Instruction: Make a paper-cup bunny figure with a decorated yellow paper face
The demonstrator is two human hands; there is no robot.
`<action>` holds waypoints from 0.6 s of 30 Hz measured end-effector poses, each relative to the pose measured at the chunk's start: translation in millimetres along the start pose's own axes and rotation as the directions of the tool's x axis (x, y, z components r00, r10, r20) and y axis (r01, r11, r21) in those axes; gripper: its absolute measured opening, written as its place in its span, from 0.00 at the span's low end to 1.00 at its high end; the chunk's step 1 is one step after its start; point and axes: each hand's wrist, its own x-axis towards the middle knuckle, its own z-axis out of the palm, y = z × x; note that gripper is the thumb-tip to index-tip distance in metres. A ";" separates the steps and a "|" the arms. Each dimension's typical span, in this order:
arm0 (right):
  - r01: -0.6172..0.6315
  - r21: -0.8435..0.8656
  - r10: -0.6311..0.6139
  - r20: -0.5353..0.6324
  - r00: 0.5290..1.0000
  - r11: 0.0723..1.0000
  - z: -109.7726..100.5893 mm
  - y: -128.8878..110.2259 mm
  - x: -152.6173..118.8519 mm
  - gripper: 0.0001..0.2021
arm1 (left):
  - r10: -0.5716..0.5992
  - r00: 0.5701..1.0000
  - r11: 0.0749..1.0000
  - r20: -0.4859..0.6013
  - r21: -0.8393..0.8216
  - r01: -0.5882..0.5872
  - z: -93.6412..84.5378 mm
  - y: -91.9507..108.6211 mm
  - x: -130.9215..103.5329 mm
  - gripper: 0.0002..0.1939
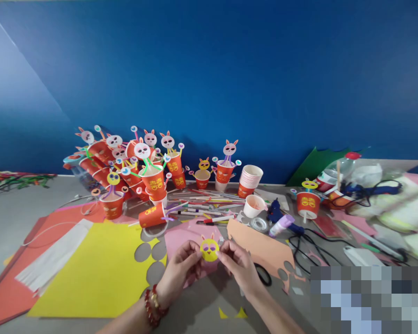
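Note:
Between my two hands is a small round yellow paper bunny face point(209, 249) with pink-lined ears, purple eyes and a little beak-like mouth. My left hand point(184, 269), with red beads at its wrist, pinches the left edge of the face between thumb and fingers. The right edge is pinched by my right hand point(238, 266). Pink paper point(181, 236) lies on the table beneath and behind the face. To the left is a yellow sheet point(90, 269) with round holes cut along its right side. Peach paper point(261, 241) lies to the right, partly behind my right hand.
Red cups with bunny faces point(155, 178) crowd the back left. Straws and pens point(209, 204) lie mid-table, near a cup stack point(250, 181). At right are a blue glue gun point(274, 211), glue stick point(281, 225), black cable point(310, 246) and bottle point(339, 169). Yellow scraps point(242, 313) lie in front.

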 end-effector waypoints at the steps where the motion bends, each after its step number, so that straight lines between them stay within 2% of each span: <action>1: -0.001 0.004 0.001 -0.003 1.000 1.000 0.5 0.0 0.4 0.20 | 0.002 1.000 1.000 0.002 0.009 -0.002 -0.2 -0.7 0.1 0.23; 6: -0.012 0.015 0.012 -0.019 1.000 1.000 0.9 -4.1 0.4 0.22 | 0.049 0.999 0.996 0.008 0.071 -0.049 -0.6 -0.8 0.4 0.22; 9: 0.010 0.030 -0.006 -0.124 0.992 0.999 -4.9 -7.8 2.0 0.22 | 0.104 0.995 0.989 0.002 0.101 -0.104 -1.1 5.5 -0.5 0.20; 14: 0.102 0.202 -0.021 -0.368 0.929 0.974 -20.0 -14.3 9.6 0.19 | 0.153 0.986 0.988 -0.067 0.037 -0.151 -4.9 17.0 -2.4 0.17; 18: 0.104 0.315 0.030 -0.394 0.919 0.943 -22.5 -19.8 12.2 0.19 | 0.264 0.959 0.961 -0.102 0.111 -0.252 -6.6 14.9 -2.9 0.18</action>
